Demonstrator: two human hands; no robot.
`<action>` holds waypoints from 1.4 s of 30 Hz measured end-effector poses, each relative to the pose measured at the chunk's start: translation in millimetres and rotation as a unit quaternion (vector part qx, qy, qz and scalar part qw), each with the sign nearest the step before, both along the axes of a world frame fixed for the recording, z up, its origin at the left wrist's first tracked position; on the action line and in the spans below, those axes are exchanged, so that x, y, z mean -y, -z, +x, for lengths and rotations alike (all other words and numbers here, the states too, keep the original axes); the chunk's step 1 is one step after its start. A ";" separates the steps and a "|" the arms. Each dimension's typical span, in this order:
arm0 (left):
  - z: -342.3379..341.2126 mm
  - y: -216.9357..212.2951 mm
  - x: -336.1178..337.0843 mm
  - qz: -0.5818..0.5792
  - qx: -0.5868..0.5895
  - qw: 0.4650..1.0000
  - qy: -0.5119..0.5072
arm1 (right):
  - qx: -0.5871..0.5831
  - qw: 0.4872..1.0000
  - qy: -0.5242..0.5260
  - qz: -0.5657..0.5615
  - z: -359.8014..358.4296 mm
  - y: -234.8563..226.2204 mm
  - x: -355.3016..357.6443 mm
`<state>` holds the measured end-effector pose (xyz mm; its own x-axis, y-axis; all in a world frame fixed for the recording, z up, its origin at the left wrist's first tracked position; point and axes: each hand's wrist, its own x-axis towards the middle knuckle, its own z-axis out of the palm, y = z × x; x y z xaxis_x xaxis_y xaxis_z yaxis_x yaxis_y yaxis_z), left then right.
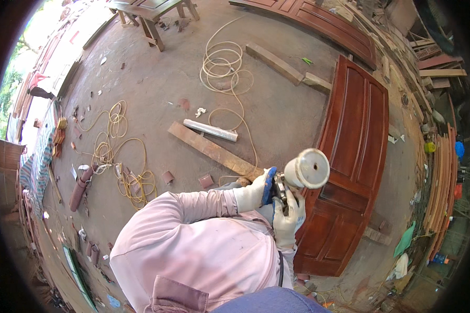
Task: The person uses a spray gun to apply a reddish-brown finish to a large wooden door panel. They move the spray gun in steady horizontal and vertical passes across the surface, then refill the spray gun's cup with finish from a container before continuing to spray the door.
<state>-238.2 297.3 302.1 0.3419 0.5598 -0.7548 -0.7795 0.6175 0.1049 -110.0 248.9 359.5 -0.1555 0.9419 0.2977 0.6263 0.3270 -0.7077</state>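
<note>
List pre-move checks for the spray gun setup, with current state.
1. Right hand gripping the spray gun: ok, fingers wrapped around it.
2. Left hand firm on the gun: cannot tell, it is close against it but contact is partly hidden.
3. Gloves worn: ok, both hands.
4. Material level in the white cup: cannot tell, inside not visible.
5. Near yellow hose free of loops: not ok, coiled on the floor.
6. Door panel face free of loose items: ok, none seen.
</note>
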 end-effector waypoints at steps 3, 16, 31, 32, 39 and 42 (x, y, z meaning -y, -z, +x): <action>-21.3 11.5 -20.7 -0.015 -0.040 0.999 -0.003 | -0.058 0.994 -0.044 -0.081 -23.6 7.1 -39.1; -32.7 47.2 -208.6 0.042 -0.120 0.992 -0.014 | -0.203 0.955 -0.132 -0.173 -27.0 78.9 -228.9; 33.4 74.2 -548.5 0.306 -0.254 0.866 0.303 | -0.210 0.961 0.098 -0.153 87.4 77.7 -527.8; 33.1 77.6 -563.5 0.282 -0.271 0.864 0.317 | -0.249 0.941 0.075 -0.218 93.2 78.1 -538.9; 5.9 152.5 -653.1 0.363 -0.485 0.647 0.462 | -0.403 0.853 0.320 -0.088 140.7 127.2 -603.9; 37.7 145.5 -708.3 0.361 -0.579 0.443 0.581 | -0.364 0.822 0.437 -0.031 177.4 136.5 -647.7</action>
<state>-200.5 1005.6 156.6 0.3335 0.7526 -0.5677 0.8562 0.0102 0.5165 67.4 896.6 223.0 0.7866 0.6162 -0.0396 0.0065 -0.0724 -0.9974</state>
